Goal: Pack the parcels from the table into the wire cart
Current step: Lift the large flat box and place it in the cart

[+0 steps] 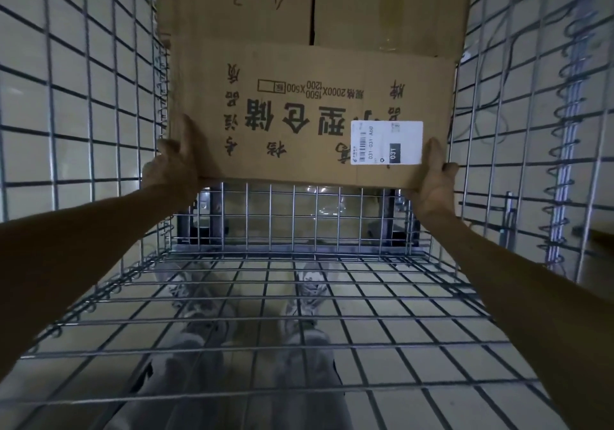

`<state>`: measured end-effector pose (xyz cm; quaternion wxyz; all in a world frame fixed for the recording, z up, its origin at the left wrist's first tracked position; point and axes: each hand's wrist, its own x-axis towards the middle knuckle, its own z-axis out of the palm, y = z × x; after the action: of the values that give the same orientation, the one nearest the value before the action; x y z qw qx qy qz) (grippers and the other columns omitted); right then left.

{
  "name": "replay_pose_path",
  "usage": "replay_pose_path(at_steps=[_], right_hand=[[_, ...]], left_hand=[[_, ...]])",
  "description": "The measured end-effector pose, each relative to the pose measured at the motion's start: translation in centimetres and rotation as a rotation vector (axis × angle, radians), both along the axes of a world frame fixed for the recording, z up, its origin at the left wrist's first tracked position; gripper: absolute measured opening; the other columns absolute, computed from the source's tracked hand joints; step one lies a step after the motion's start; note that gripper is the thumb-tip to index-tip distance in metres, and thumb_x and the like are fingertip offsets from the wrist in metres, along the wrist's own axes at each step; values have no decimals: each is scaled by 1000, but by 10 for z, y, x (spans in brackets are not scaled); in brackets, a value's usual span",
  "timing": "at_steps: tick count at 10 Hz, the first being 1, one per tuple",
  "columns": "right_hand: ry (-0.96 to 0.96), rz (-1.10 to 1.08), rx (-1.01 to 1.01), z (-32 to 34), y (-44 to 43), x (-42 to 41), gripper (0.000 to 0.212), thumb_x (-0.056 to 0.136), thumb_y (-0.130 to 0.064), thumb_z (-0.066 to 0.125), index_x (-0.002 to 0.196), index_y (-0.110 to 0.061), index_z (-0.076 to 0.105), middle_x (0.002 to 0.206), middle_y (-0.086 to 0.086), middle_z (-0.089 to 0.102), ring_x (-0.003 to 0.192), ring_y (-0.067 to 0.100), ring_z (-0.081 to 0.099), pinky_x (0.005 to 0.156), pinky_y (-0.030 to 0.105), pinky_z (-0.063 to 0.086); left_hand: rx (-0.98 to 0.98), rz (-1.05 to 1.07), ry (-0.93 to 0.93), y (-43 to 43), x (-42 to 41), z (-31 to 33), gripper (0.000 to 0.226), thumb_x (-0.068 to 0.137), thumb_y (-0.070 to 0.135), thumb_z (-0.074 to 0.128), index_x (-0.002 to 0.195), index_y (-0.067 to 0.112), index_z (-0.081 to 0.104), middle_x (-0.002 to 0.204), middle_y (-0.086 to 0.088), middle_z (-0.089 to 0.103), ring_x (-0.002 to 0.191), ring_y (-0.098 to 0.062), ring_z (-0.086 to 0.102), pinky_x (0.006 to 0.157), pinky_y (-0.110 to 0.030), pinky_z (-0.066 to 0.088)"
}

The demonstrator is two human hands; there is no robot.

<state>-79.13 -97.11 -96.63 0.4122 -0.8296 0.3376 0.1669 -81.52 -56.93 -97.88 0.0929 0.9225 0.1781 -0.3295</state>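
Note:
A brown cardboard parcel (309,110) with black print and a white shipping label (387,142) is held inside the wire cart (99,103). My left hand (172,167) grips its near left corner, thumb lying on the top face. My right hand (433,177) grips the near right corner the same way. Behind the parcel stands a second, larger cardboard box (315,0) with a handwritten mark. The held parcel's far edge meets or overlaps that box; its near edge hangs above the cart's wire floor.
Wire mesh walls rise on the left and on the right (531,113). A wire panel (282,323) lies below my forearms, with my legs and shoes visible through it. The pale tiled floor shows beyond the mesh.

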Motion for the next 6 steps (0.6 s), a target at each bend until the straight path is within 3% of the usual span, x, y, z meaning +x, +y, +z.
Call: replay_pose_path(at_steps=[1,2,3,4,5,6], right_hand=[[99,261,-268,-9,-9,-1,59,84,-70,56,121,-29,37,117,-2,56,112,25,57,89,50,54],[281,439,-388,15,-3,7,66,87,-28,70,136,-28,25,128,14,41,114,35,49,90,47,50],[366,602,-498,57,16,19,79,84,-6,71,145,-23,24,138,23,30,119,41,47,92,48,50],[425,677,-507,122,45,33,73,86,-21,73,146,-16,31,147,20,25,122,40,49,93,42,50],[393,744,-518,202,73,44,61,92,-14,63,145,-9,33,144,24,32,120,39,52,93,38,49],[346,751,-459,279,94,48,64,93,-3,57,151,-9,29,146,25,32,126,38,46,101,36,46]], left_hand=[[62,-32,36,-4,3,7,118,81,48,75,155,20,-14,136,-34,32,115,-53,47,92,-58,43],[38,5,121,-11,23,27,121,73,49,82,154,18,-3,148,-27,19,130,-46,33,106,-55,36],[-20,-203,263,-8,45,69,128,65,82,64,156,22,-3,158,-22,-1,140,-44,19,116,-54,25],[-17,-318,166,-10,66,142,91,87,52,67,153,17,15,157,-19,12,139,-41,29,111,-54,32],[-45,-358,80,-9,82,215,74,96,45,57,152,13,21,158,-18,17,140,-40,31,111,-52,34],[-60,-384,72,8,85,284,73,97,46,55,153,14,21,159,-20,16,139,-40,31,110,-51,36]])
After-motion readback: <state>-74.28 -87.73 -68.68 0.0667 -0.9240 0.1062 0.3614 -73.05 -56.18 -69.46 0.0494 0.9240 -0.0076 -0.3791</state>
